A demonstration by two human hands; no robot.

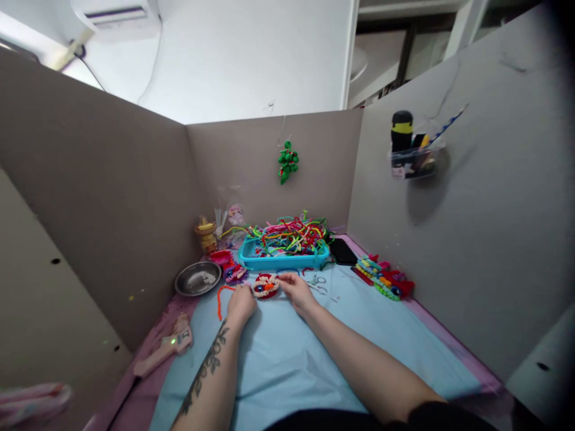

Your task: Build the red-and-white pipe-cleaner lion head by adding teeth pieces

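Both of my hands meet around a small round pipe-cleaner figure (265, 288) in red and cream, with an orange middle and a dark blue eye. On its left side my left hand (242, 303) is closed, knuckles up, its fingertips largely hidden. An orange pipe cleaner (220, 303) trails out from those fingers and bends down to the cloth. My right hand (296, 291) pinches the right edge of the figure between thumb and fingers. Just right of that hand lie scissors (318, 284) with pale handles.
Behind stands a blue tray (283, 262) heaped with pipe cleaners (294, 233). A metal bowl (197, 279) with white bits and a pink glue gun (168, 347) sit left. Finished-looking colourful pieces (384, 278) and a black phone-like slab (344, 251) lie right. Grey partitions (274, 191) enclose the table.
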